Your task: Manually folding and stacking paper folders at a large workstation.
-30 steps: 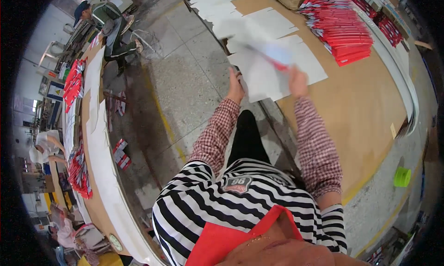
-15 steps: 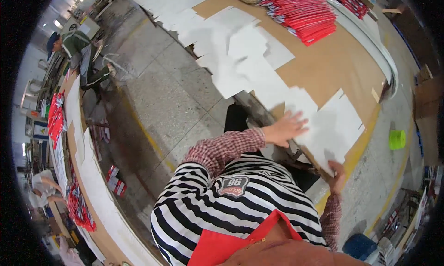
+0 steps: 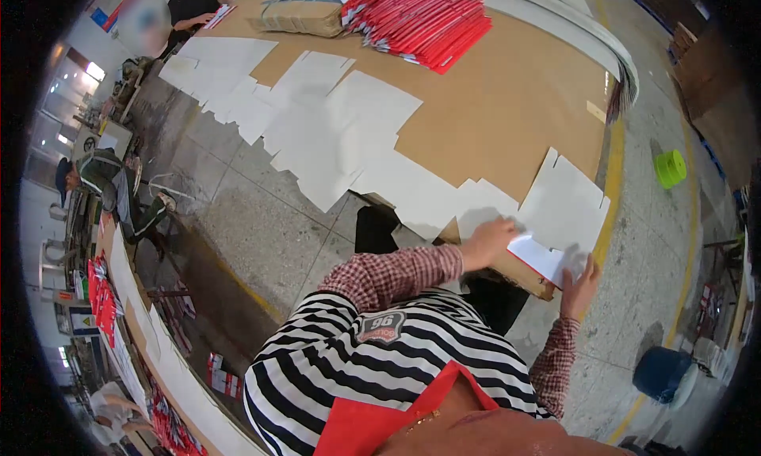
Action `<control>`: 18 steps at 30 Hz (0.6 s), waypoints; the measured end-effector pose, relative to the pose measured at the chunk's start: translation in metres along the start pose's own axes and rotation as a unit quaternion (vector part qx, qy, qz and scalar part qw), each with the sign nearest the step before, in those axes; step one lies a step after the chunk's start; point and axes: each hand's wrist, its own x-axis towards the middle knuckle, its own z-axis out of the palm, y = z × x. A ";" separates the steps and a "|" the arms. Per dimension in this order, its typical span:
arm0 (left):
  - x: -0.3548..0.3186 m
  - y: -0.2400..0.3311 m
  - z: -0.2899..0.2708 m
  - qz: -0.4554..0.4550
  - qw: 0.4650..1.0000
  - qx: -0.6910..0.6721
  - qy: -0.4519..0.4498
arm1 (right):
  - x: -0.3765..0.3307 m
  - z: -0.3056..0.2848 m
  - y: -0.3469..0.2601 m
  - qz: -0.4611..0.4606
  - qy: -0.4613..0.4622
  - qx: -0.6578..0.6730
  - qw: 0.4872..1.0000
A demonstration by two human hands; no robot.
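Observation:
Before me, at the table's near corner, lies a white card sheet (image 3: 561,205) with slots cut in its edges. Its near edge is turned up as a narrow flap (image 3: 537,257), which shows a red rim. My left hand (image 3: 489,244) is closed, its curled fingertips at the flap's left end. At the other end, my right hand (image 3: 581,288) grips the sheet's edge between thumb and fingers. More white card sheets (image 3: 341,131) overlap in a spread along the table's left side.
A brown board (image 3: 483,107) covers the tabletop. Red printed card pieces (image 3: 424,20) are stacked at the far side, beside a wrapped brown bundle (image 3: 301,13). A green bucket (image 3: 671,169) and a blue tub (image 3: 663,374) stand on the right floor. Co-workers (image 3: 111,182) are at the left.
My left hand has gone from spread fingers to curled ones at the sheet's near edge. That edge is now turned up, showing red. The view has shifted, bringing another person in at the far left.

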 end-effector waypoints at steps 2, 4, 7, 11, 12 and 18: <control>-0.011 0.009 0.005 0.049 0.994 0.066 -0.069 | 0.003 0.008 -0.030 -0.154 0.022 -0.034 0.987; -0.033 0.008 0.006 0.178 0.970 0.158 0.051 | -0.008 0.027 -0.046 -0.256 -0.083 0.082 0.960; -0.060 -0.022 -0.018 0.170 0.969 0.176 0.020 | -0.014 0.028 -0.053 -0.291 -0.156 0.076 0.941; -0.049 -0.052 -0.045 0.010 1.000 -0.009 -0.026 | -0.010 0.021 -0.059 -0.300 -0.170 0.113 0.932; -0.041 -0.053 -0.051 0.011 1.000 -0.010 -0.028 | -0.010 0.021 -0.059 -0.298 -0.170 0.112 0.933; -0.028 -0.058 -0.043 -0.091 0.973 -0.153 0.144 | -0.009 0.029 -0.055 -0.294 -0.177 0.120 0.932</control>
